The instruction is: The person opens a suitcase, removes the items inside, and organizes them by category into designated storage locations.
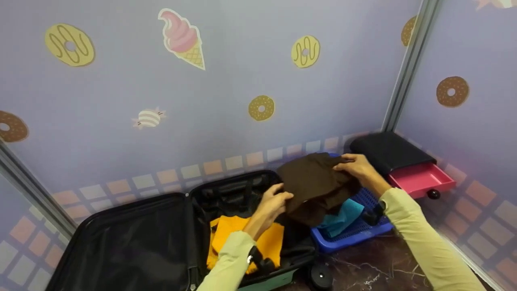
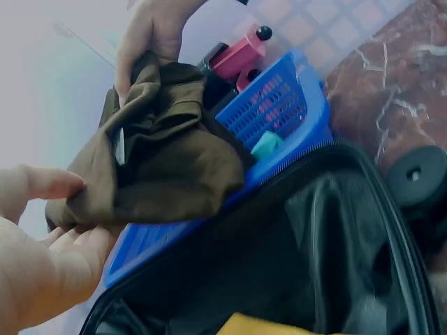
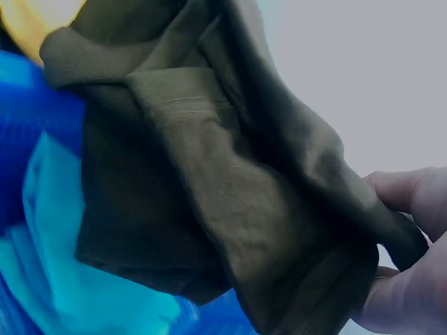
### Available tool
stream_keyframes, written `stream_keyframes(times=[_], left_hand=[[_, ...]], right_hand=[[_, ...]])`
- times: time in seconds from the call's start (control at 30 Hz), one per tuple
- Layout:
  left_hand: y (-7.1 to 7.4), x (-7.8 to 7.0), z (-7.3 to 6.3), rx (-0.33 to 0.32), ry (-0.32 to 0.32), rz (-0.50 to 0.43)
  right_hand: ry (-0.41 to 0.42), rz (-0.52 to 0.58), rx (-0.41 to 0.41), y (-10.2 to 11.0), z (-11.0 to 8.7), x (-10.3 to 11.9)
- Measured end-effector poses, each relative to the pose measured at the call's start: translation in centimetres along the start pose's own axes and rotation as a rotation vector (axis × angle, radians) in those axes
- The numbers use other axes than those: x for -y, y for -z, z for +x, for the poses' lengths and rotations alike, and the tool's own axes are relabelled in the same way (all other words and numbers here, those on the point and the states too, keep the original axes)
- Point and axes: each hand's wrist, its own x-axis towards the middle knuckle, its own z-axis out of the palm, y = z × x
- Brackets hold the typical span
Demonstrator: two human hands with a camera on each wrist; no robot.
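Both hands hold up a dark brown garment (image 1: 309, 182), folded and drooping between them. At its left edge my left hand (image 1: 270, 208) pinches the cloth between thumb and fingers, as the left wrist view also shows. My right hand (image 1: 357, 169) pinches the upper right corner; in the right wrist view the thumb and fingers (image 3: 401, 300) nip the fabric's end. Beneath the garment are the right part of an open black suitcase (image 1: 238, 194) and a blue plastic basket (image 1: 351, 238). A turquoise cloth (image 1: 343, 216) lies in the basket. Folded yellow cloth (image 1: 270, 240) lies in the suitcase below my left forearm.
The suitcase's other half (image 1: 133, 242) lies spread open on the left. A black box with a pulled-out pink drawer (image 1: 422, 178) stands behind the basket at the right. A suitcase wheel (image 1: 321, 276) sticks out over the dark marbled tabletop (image 1: 375, 266). Patterned walls enclose the back and sides.
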Motion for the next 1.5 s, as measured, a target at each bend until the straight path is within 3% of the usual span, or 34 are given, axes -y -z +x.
stream_keyframes(times=[0.17, 0.3, 0.47, 0.57, 0.7, 0.9, 1.1, 1.23, 1.37, 1.5], left_hand=[[-1.4, 0.3, 0.0, 0.099, 0.024, 0.05], [-1.9, 0.5, -0.3, 0.125, 0.061, 0.093], [-1.6, 0.5, -0.3, 0.112, 0.082, 0.12], [-1.2, 0.7, -0.5, 0.11, 0.081, 0.127], [0.3, 0.8, -0.9, 0.083, 0.072, 0.143], [2.5, 0.5, -1.6, -0.024, 0.058, 0.208], [5.2, 0.0, -2.6, -0.107, 0.048, 0.307], [7.8, 0.2, -3.2, -0.213, 0.047, 0.396], [10.5, 0.4, -3.8, -0.306, 0.073, 0.424], [12.9, 0.3, -4.5, -0.317, 0.146, 0.412]], right_hand=[[-0.076, -0.032, 0.008, 2.0, 0.2, -1.0], [-0.109, -0.059, 0.044, 2.8, -0.1, -1.6], [-0.02, -0.082, 0.078, 1.3, -0.6, -1.8], [-0.023, -0.072, 0.128, -0.5, -1.1, -1.9], [-0.106, 0.044, 0.216, -4.0, -1.1, -1.8], [-0.189, 0.144, 0.309, -8.1, -1.6, -1.3], [-0.212, 0.107, 0.463, -11.7, -2.1, -0.9], [-0.225, 0.069, 0.525, -14.2, -2.6, -0.7], [-0.227, -0.003, 0.551, -16.3, -3.2, -0.8], [-0.272, -0.052, 0.518, -17.3, -3.5, -1.3]])
